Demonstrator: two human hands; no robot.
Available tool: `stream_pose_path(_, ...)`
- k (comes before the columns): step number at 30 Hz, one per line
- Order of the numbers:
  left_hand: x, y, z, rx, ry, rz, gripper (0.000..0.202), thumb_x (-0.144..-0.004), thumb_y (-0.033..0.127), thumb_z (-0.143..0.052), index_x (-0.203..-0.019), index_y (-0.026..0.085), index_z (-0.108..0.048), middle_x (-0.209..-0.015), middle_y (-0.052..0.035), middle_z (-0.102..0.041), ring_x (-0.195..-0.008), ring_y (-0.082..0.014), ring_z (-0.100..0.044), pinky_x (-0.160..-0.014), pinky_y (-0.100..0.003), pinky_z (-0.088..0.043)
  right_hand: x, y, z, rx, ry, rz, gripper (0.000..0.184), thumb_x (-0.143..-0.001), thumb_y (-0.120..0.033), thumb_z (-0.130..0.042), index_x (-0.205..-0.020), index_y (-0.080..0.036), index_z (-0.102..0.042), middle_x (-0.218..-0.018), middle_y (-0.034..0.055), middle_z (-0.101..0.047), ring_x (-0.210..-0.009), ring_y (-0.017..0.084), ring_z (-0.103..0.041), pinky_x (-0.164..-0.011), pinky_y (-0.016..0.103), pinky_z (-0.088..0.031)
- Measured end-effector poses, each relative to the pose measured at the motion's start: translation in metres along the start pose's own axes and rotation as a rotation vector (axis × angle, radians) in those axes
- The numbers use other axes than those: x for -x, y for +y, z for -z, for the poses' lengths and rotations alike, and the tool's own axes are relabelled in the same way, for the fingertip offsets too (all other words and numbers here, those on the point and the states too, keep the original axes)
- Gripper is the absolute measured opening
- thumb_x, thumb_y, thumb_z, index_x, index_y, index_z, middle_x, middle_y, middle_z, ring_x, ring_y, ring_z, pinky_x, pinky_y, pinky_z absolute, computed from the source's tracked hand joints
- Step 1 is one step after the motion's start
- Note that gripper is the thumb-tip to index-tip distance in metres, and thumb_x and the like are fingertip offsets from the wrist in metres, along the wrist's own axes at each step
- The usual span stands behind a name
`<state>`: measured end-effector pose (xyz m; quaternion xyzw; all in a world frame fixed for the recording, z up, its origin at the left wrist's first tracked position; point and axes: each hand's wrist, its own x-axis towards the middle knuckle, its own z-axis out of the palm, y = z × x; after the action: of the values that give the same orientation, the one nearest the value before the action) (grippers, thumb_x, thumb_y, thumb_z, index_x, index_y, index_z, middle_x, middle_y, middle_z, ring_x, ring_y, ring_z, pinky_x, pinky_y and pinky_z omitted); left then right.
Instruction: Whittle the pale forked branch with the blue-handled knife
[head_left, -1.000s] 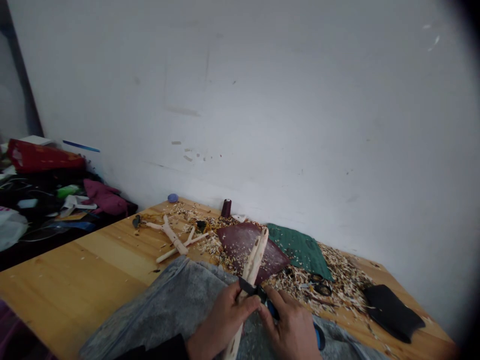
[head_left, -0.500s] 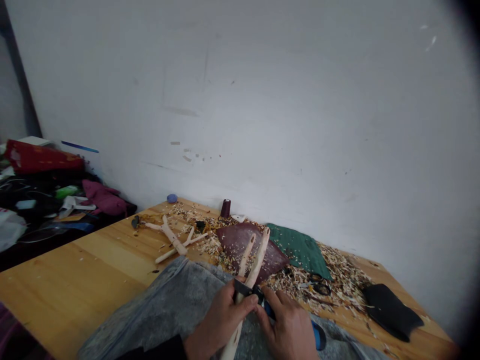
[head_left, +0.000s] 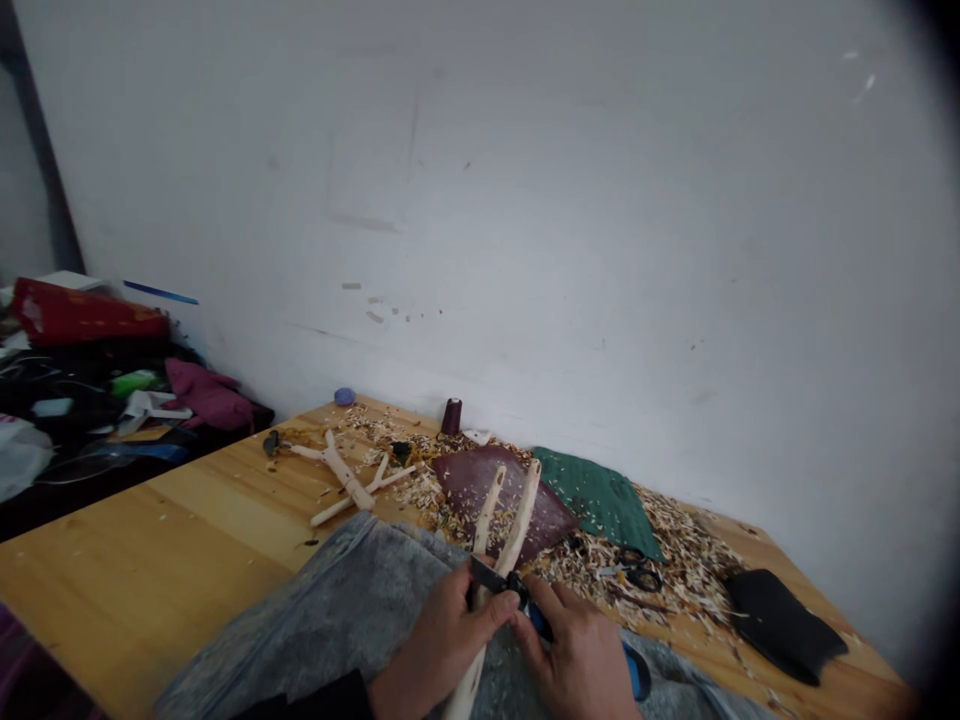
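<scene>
A peeled forked stick points away from me, its two prongs over the maroon sheet. Around the stick below the fork my left hand is closed, with its thumb against the back of a dark blade. That blade belongs to a knife lying across the wood near the fork. My right hand grips the knife's blue and black handle, whose end shows past the palm. A grey cloth lies beneath both hands.
Peeled forked branches lie left on the wooden table. Wood shavings spread around a green sheet, scissors and a black piece. A thread spool stands by the wall. Clutter is piled far left.
The forked stick has turned slightly in my left hand, its prongs now a little farther apart in view. The knife blade has tilted slightly. Both hands stay nearly in place.
</scene>
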<state>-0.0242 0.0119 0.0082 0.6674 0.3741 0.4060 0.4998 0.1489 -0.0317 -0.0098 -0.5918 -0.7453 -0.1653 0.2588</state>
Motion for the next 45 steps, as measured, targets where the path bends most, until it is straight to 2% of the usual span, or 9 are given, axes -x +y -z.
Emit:
stream_pose_path(5, -0.0004, -0.0005, -0.0003, 0.039, -0.002, 0.003, 0.029, -0.079, 0.037, -0.062, -0.099, 0.017, -0.064, -0.091, -0.0042, -0.069, -0.087, -0.0213, -0.061, -0.079, -0.029, -0.045, -0.0004, -0.0017, 0.0006, -0.015, 0.025, -0.004, 0.038, -0.094, -0.050, -0.040, -0.104, -0.023, -0.065, -0.073, 0.0037, -0.067, -0.063, 0.016, -0.065, -0.057, 0.022, -0.044)
stream_pose_path(12, -0.0028, -0.0002, 0.0005, 0.084, -0.012, 0.046, 0.022, -0.075, 0.037, -0.064, -0.083, 0.016, -0.062, -0.076, -0.0007, -0.065, -0.075, -0.0181, -0.057, -0.071, -0.028, -0.044, 0.0003, -0.0012, -0.0010, 0.019, 0.029, 0.006, 0.036, -0.093, -0.051, -0.042, -0.103, -0.024, -0.064, -0.075, 0.0035, -0.067, -0.065, 0.017, -0.065, -0.057, 0.023, -0.044)
stream_pose_path(20, -0.0016, 0.0011, -0.0013, 0.004, -0.020, 0.047, 0.022, -0.078, 0.037, -0.061, -0.084, 0.016, -0.065, -0.082, -0.0012, -0.067, -0.077, -0.0176, -0.056, -0.068, -0.026, -0.041, 0.0009, 0.0016, -0.0023, 0.018, 0.036, 0.004, 0.040, -0.094, -0.051, -0.039, -0.105, -0.022, -0.064, -0.077, 0.0051, -0.068, -0.064, 0.017, -0.066, -0.058, 0.023, -0.047)
stream_pose_path(26, -0.0018, 0.0004, -0.0003, 0.021, -0.007, 0.041, 0.027, -0.077, 0.037, -0.063, -0.095, 0.017, -0.062, -0.082, -0.0009, -0.065, -0.074, -0.0168, -0.056, -0.068, -0.025, -0.042, -0.0004, 0.0000, 0.0021, -0.023, -0.036, 0.002, 0.042, -0.095, -0.051, -0.036, -0.104, -0.022, -0.065, -0.074, 0.0048, -0.068, -0.062, 0.017, -0.066, -0.057, 0.022, -0.046)
stream_pose_path(35, -0.0034, -0.0001, 0.0010, -0.028, 0.018, 0.038, 0.020, -0.074, 0.036, -0.063, -0.079, 0.017, -0.061, -0.069, 0.0012, -0.060, -0.069, -0.0159, -0.052, -0.065, -0.025, -0.041, 0.0000, -0.0009, -0.0017, 0.019, -0.055, -0.016, 0.040, -0.095, -0.051, -0.037, -0.104, -0.022, -0.063, -0.076, 0.0046, -0.068, -0.065, 0.017, -0.066, -0.057, 0.023, -0.045)
stream_pose_path(40, -0.0040, 0.0019, 0.0023, 0.011, -0.007, 0.059, 0.023, -0.074, 0.036, -0.063, -0.082, 0.015, -0.064, -0.067, 0.0018, -0.059, -0.065, -0.0146, -0.050, -0.061, -0.025, -0.039, 0.0012, -0.0014, -0.0033, 0.021, -0.060, -0.022, 0.040, -0.094, -0.053, -0.038, -0.104, -0.023, -0.063, -0.075, 0.0040, -0.067, -0.065, 0.018, -0.066, -0.057, 0.025, -0.046)
stream_pose_path(45, -0.0028, 0.0019, 0.0009, -0.002, 0.025, 0.051, 0.023, -0.073, 0.037, -0.065, -0.077, 0.015, -0.063, -0.065, 0.0018, -0.058, -0.063, -0.0141, -0.049, -0.060, -0.024, -0.038, 0.0012, -0.0014, -0.0008, 0.002, -0.037, -0.030, 0.039, -0.094, -0.052, -0.039, -0.105, -0.023, -0.063, -0.077, 0.0045, -0.068, -0.066, 0.018, -0.067, -0.058, 0.024, -0.046)
